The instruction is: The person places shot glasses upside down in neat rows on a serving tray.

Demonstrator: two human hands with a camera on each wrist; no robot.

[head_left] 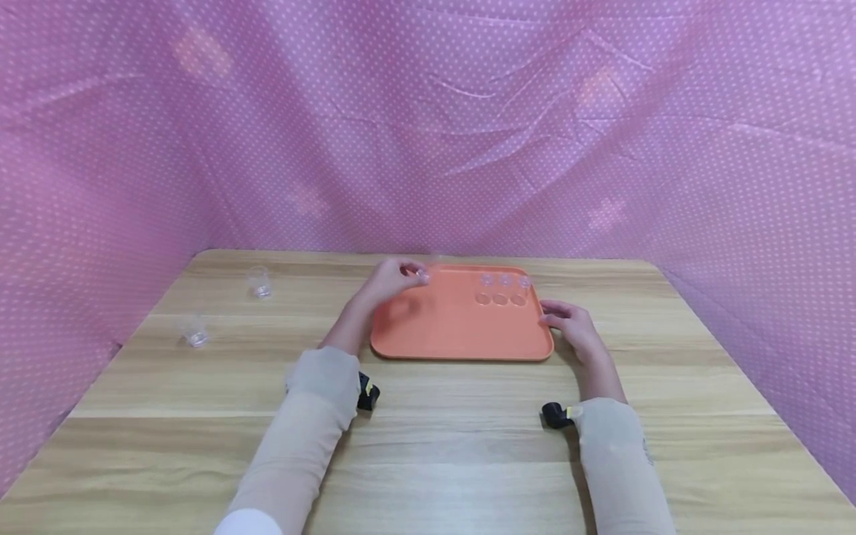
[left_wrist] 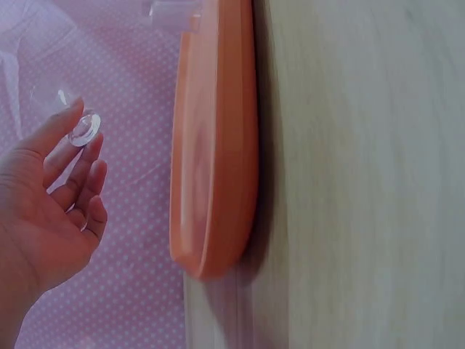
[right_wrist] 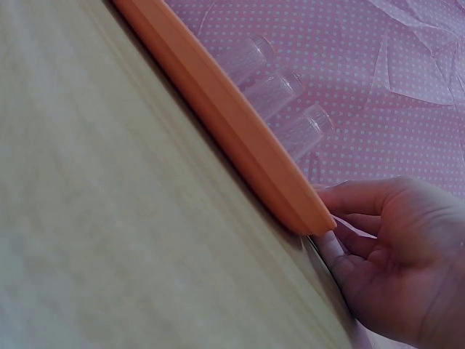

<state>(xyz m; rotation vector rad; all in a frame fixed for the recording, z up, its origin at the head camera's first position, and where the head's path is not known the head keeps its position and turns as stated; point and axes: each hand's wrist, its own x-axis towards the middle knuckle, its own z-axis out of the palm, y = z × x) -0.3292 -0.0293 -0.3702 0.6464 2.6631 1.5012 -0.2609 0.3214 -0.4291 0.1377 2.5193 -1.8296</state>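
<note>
Over the left part of the orange tray (head_left: 461, 343), the left hand (head_left: 393, 281) pinches a small clear cup (head_left: 423, 275). In the left wrist view, thumb and fingers of the left hand (left_wrist: 54, 196) hold the cup (left_wrist: 85, 129) near its thick base, above the tray (left_wrist: 236, 145). The right hand (head_left: 571, 327) grips the tray's right edge; the right wrist view shows the right hand (right_wrist: 407, 254) with thumb and fingers at the rim of the tray (right_wrist: 240, 138). Several clear cups (head_left: 500, 299) stand in rows at the tray's right side, and some (right_wrist: 305, 132) show past the rim.
Two more clear cups, one (head_left: 261, 284) farther back and one (head_left: 195, 332) nearer, stand on the left part of the wooden table (head_left: 441, 475). A pink dotted cloth (head_left: 428, 148) hangs behind the table and along both sides.
</note>
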